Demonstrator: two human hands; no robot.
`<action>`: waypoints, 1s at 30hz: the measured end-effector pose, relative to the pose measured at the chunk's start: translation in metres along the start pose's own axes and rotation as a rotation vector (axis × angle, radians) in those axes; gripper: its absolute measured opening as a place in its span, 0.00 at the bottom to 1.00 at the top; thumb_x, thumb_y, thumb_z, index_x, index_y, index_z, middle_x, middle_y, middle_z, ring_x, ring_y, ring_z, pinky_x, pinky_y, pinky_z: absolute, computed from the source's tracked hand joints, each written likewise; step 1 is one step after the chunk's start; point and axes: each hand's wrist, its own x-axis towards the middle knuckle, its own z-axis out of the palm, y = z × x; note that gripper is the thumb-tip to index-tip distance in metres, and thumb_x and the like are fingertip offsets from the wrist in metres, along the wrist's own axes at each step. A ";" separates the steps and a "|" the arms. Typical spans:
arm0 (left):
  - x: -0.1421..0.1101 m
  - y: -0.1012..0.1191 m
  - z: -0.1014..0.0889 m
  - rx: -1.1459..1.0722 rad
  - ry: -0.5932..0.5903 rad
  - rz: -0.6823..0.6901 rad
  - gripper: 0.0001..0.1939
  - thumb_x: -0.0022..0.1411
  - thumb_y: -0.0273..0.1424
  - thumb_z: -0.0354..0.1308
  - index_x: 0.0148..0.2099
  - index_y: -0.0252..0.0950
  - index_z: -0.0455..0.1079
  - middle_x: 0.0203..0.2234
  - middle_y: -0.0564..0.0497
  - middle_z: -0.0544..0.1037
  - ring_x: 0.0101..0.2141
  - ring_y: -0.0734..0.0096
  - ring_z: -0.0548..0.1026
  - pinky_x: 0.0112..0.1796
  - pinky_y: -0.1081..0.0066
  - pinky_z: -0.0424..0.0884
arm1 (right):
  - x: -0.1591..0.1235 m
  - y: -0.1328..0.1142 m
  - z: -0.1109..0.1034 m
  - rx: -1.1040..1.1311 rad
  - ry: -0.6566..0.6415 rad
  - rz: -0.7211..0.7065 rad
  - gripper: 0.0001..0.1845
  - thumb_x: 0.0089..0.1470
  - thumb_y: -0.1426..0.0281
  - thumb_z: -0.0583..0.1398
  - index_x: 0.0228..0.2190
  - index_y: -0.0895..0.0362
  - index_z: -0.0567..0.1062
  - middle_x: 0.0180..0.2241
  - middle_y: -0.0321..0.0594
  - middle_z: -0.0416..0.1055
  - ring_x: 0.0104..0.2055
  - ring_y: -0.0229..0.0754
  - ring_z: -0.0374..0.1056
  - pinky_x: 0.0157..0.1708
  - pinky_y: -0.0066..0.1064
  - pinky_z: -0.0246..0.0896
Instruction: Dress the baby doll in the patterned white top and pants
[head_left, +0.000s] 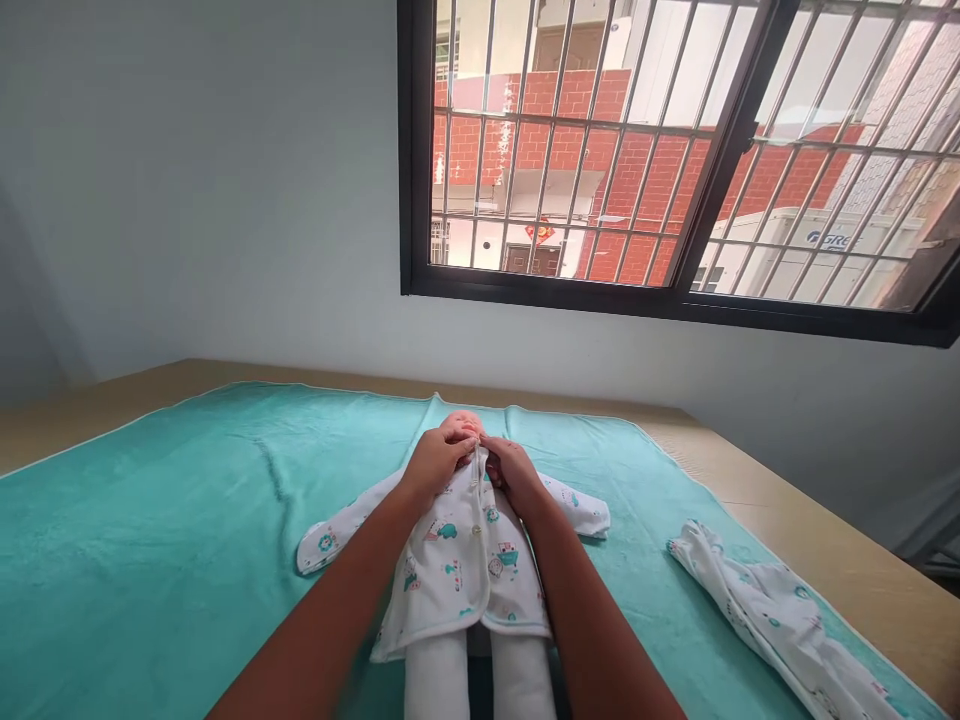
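Note:
A baby doll (459, 423) lies on its back on a teal towel (187, 520), its head toward the wall and its white legs toward me. It wears a white printed top (465, 560) with buttons down the front. My left hand (435, 462) and my right hand (511, 468) meet at the collar just below the doll's head. Both pinch the two front edges of the top together there. The doll's neck is hidden behind my fingers.
A second white printed garment (757, 600) lies crumpled on the towel at the right. The towel covers a tan bed surface (825, 540) set against a grey wall. A barred window (675, 150) is above.

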 end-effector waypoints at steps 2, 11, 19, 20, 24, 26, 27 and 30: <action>0.000 0.000 -0.001 -0.025 -0.014 -0.042 0.15 0.54 0.41 0.61 0.35 0.32 0.75 0.22 0.53 0.73 0.21 0.78 0.66 0.24 0.76 0.62 | 0.001 0.001 -0.001 -0.008 0.007 0.002 0.17 0.46 0.57 0.63 0.21 0.56 0.66 0.13 0.26 0.55 0.15 0.29 0.45 0.15 0.26 0.36; 0.001 -0.004 0.001 -0.046 -0.035 -0.090 0.13 0.55 0.39 0.61 0.33 0.32 0.74 0.24 0.50 0.74 0.22 0.79 0.68 0.22 0.79 0.61 | 0.006 0.008 -0.004 -0.055 0.027 0.014 0.16 0.49 0.59 0.61 0.20 0.57 0.68 0.11 0.28 0.58 0.14 0.29 0.47 0.14 0.26 0.37; -0.003 0.000 0.004 -0.034 -0.024 -0.113 0.10 0.56 0.35 0.60 0.36 0.31 0.72 0.24 0.51 0.74 0.19 0.82 0.64 0.20 0.80 0.59 | 0.006 0.009 -0.008 0.017 -0.015 0.034 0.19 0.48 0.55 0.62 0.22 0.56 0.65 0.15 0.27 0.57 0.15 0.28 0.47 0.15 0.24 0.37; -0.002 0.000 0.004 -0.039 -0.028 -0.113 0.10 0.56 0.34 0.60 0.36 0.32 0.72 0.24 0.51 0.74 0.19 0.82 0.64 0.20 0.80 0.59 | 0.006 0.009 -0.008 0.021 -0.025 0.042 0.19 0.47 0.56 0.64 0.22 0.56 0.64 0.16 0.26 0.57 0.15 0.28 0.47 0.15 0.24 0.37; 0.001 -0.004 0.001 -0.062 -0.039 -0.103 0.09 0.57 0.32 0.60 0.40 0.34 0.70 0.23 0.53 0.73 0.19 0.81 0.65 0.21 0.79 0.60 | 0.005 0.008 -0.013 0.033 -0.078 0.064 0.19 0.43 0.58 0.67 0.25 0.57 0.67 0.17 0.26 0.58 0.17 0.28 0.48 0.16 0.23 0.41; 0.003 -0.007 0.001 -0.067 -0.040 -0.102 0.10 0.57 0.30 0.59 0.43 0.35 0.68 0.23 0.54 0.73 0.19 0.80 0.65 0.21 0.79 0.61 | 0.003 0.007 -0.015 0.034 -0.108 0.071 0.19 0.43 0.57 0.68 0.27 0.57 0.69 0.18 0.27 0.59 0.18 0.27 0.48 0.17 0.23 0.42; 0.003 -0.008 0.001 -0.069 -0.041 -0.101 0.10 0.58 0.29 0.59 0.43 0.35 0.68 0.23 0.54 0.72 0.20 0.80 0.66 0.21 0.79 0.62 | 0.002 0.006 -0.016 0.032 -0.124 0.073 0.20 0.42 0.57 0.69 0.28 0.58 0.70 0.18 0.27 0.59 0.18 0.27 0.48 0.18 0.23 0.43; 0.004 -0.009 0.002 -0.073 -0.046 -0.089 0.12 0.58 0.27 0.58 0.45 0.35 0.67 0.23 0.54 0.72 0.21 0.78 0.68 0.22 0.79 0.63 | -0.003 0.002 -0.019 0.021 -0.177 0.072 0.21 0.41 0.57 0.70 0.30 0.59 0.72 0.20 0.28 0.61 0.20 0.28 0.50 0.19 0.23 0.45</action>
